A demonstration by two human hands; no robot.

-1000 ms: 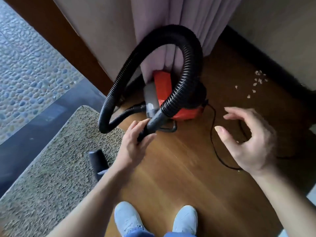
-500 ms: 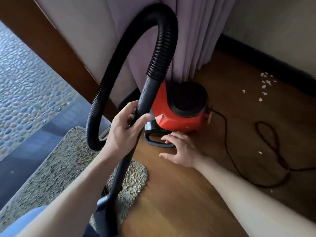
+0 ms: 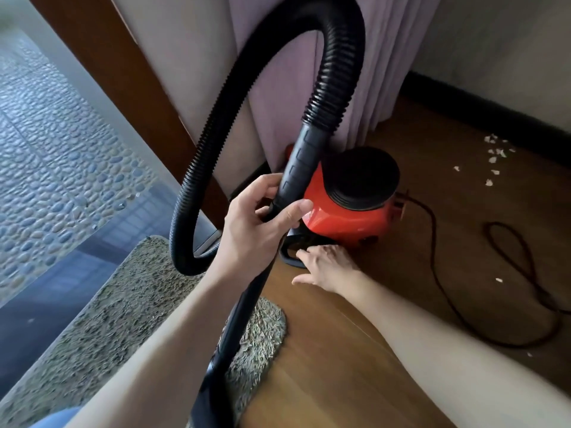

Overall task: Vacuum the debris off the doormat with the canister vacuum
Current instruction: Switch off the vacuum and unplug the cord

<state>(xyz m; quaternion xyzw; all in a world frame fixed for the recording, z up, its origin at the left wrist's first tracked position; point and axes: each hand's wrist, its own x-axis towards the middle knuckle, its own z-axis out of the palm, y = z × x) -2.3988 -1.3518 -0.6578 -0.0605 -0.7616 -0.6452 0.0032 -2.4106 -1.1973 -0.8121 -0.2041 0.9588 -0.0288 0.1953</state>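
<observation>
A red canister vacuum (image 3: 346, 214) with a black round top stands on the wooden floor by the curtain. Its black ribbed hose (image 3: 336, 72) arches high overhead. My left hand (image 3: 259, 230) grips the black wand (image 3: 296, 168) just below the hose cuff; the wand runs down over the shaggy grey-brown doormat (image 3: 123, 319) toward the bottom of the view, its nozzle hidden by my arm. My right hand (image 3: 324, 264) lies low at the vacuum's base with straight fingers touching the black handle loop (image 3: 289, 257). No debris is plain to see on the mat.
A black power cord (image 3: 506, 257) loops over the floor at right. White paper scraps (image 3: 494, 156) lie near the dark baseboard. A lilac curtain (image 3: 287, 88) hangs behind the vacuum, with a brown door frame (image 3: 123, 81) and a pebbled surface outside at left.
My right hand came down from mid-air to the vacuum's base and has edged closer to the handle loop. My left hand has raised the wand, lifting the hose arch higher.
</observation>
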